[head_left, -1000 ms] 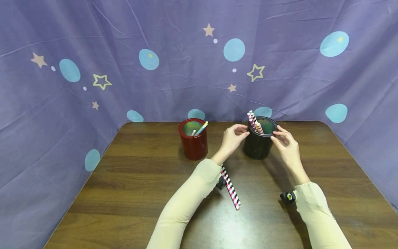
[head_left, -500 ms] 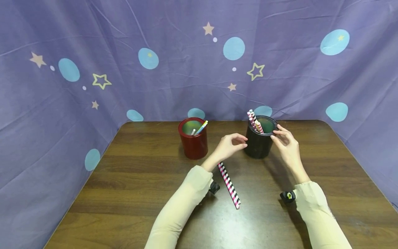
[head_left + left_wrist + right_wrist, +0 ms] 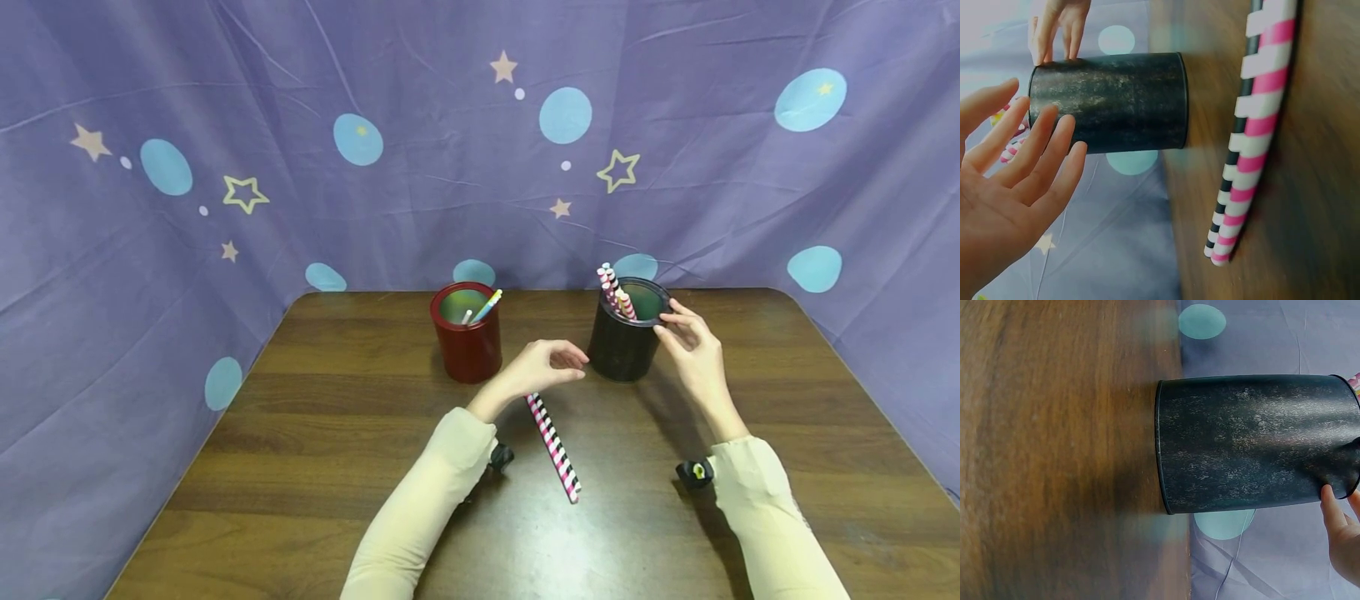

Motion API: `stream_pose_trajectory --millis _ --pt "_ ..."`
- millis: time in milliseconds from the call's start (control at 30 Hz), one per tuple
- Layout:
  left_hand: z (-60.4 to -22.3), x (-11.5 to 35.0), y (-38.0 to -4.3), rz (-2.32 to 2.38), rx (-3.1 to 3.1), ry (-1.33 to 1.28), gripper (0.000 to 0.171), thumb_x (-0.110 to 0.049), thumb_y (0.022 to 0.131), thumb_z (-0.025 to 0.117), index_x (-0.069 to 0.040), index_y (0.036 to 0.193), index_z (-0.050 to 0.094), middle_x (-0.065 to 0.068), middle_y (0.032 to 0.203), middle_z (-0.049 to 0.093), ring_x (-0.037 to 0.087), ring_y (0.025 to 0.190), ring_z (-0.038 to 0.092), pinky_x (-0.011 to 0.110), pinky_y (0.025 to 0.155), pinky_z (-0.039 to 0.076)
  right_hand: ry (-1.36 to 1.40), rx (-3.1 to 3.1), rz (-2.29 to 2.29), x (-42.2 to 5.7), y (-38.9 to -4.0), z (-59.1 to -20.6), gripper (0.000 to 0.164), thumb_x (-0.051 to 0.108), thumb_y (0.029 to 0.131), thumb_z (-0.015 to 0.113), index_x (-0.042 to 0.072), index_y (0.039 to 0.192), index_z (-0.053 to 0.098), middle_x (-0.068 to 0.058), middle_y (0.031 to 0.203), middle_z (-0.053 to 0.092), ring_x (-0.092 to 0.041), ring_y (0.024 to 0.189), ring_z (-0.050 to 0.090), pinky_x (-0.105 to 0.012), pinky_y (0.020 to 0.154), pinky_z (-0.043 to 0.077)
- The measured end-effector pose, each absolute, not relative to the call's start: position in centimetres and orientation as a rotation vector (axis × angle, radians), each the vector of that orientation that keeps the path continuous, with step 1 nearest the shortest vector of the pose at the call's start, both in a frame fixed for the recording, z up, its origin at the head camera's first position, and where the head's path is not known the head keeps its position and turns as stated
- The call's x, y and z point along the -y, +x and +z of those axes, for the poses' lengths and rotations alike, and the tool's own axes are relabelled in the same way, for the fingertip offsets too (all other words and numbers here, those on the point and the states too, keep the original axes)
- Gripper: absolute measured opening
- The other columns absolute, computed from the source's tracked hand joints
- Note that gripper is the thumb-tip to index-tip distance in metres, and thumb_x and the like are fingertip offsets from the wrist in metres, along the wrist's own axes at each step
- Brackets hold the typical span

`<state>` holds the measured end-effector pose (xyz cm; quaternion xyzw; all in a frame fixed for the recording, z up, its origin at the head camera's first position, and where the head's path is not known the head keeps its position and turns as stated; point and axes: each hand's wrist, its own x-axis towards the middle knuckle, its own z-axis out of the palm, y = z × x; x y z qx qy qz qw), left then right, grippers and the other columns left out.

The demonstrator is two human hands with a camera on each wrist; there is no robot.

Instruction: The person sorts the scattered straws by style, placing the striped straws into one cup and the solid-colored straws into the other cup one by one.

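Observation:
My right hand (image 3: pixel 693 350) holds the upper rim of a black can (image 3: pixel 624 354), its thumb at the front side and its fingers along the right edge. Several pink-and-white and black-and-white striped sticks (image 3: pixel 607 287) lean out of the can's left side. Just left of the can, my left hand (image 3: pixel 543 368) hovers with loosely curved fingers and nothing in it. Two striped sticks (image 3: pixel 1254 144), one pink and white, one black and white, lie side by side on the table below that hand; its wrist hides their far ends in the head view.
A red can (image 3: pixel 470 354) stands left of the black one, with a blue-and-yellow stick (image 3: pixel 489 306) and a white one showing inside. The wooden table (image 3: pixel 315 467) meets a purple curtain (image 3: pixel 420 217) printed with stars and ovals at its back and sides.
My left hand has let go of the black can's rim and moved down and to the left. The right hand stays at the rim, and the can stands where it was.

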<state>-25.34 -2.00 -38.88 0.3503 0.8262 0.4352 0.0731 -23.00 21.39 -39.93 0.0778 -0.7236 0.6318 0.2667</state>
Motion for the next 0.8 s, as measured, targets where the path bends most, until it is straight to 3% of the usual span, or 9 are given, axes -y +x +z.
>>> stream_pose_trajectory --millis 233,467,800 --pt "-38.9 2.7 -24.8 1.236 -2.412 1.076 0.021 -0.004 0.078 0.064 0.004 0.098 0.061 0.017 0.092 0.064 0.018 0.082 0.061 0.020 0.075 0.049 0.218 1.948 1.695 -21.4 -23.0 -39.9 0.022 -0.009 0.080 0.057 -0.018 0.100 0.053 -0.024 0.125 0.046 -0.023 0.113 0.049 -0.025 0.093 0.040" --pt "-40.2 3.4 -25.3 1.167 -2.388 1.103 0.021 -0.004 0.078 0.065 0.004 0.097 0.062 0.017 0.092 0.064 0.017 0.082 0.061 0.014 0.072 0.047 0.214 1.958 1.690 -21.4 -23.0 -39.9 0.023 -0.009 0.080 0.057 -0.018 0.101 0.053 -0.024 0.126 0.046 -0.020 0.112 0.049 -0.025 0.093 0.040" --pt "-40.9 4.2 -25.3 0.998 -2.426 1.110 0.022 -0.007 0.077 0.067 0.002 0.097 0.063 0.014 0.093 0.065 0.013 0.083 0.061 0.019 0.075 0.048 0.215 1.973 1.676 -21.4 -23.0 -39.8 0.023 -0.007 0.080 0.058 -0.017 0.101 0.053 -0.023 0.126 0.046 -0.024 0.113 0.049 -0.027 0.093 0.040"
